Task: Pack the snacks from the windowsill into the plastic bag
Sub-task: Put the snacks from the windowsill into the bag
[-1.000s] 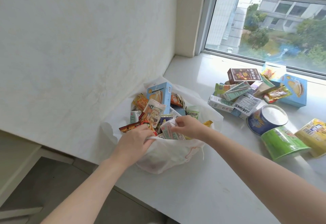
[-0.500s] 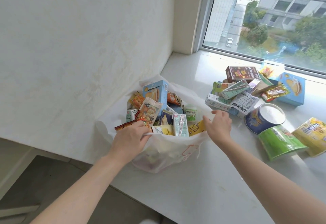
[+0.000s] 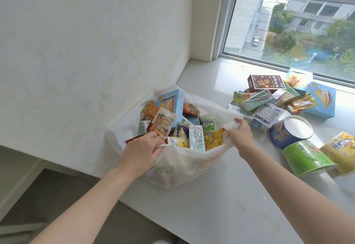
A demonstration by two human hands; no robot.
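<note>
A white plastic bag (image 3: 184,165) stands open on the windowsill (image 3: 221,201), crammed with snack packets, small drink cartons and a light blue box (image 3: 170,101). My left hand (image 3: 142,151) grips the bag's near rim at the left. My right hand (image 3: 241,134) pinches the bag's rim at the right, holding the mouth wide. To the right lies a pile of loose snacks (image 3: 269,99): cartons, packets, a brown box (image 3: 266,83) and another blue box (image 3: 320,99).
A blue bowl-shaped tub (image 3: 290,132), a green tub (image 3: 307,158) on its side and a yellow packet (image 3: 340,151) lie near the sill's right edge. A white wall rises at the left, the window at the back. The sill's front edge drops to the floor.
My right hand left the carton it was pushing into the bag, swung out to the right, then came back and took hold of the bag's right rim. My left hand kept its grip.
</note>
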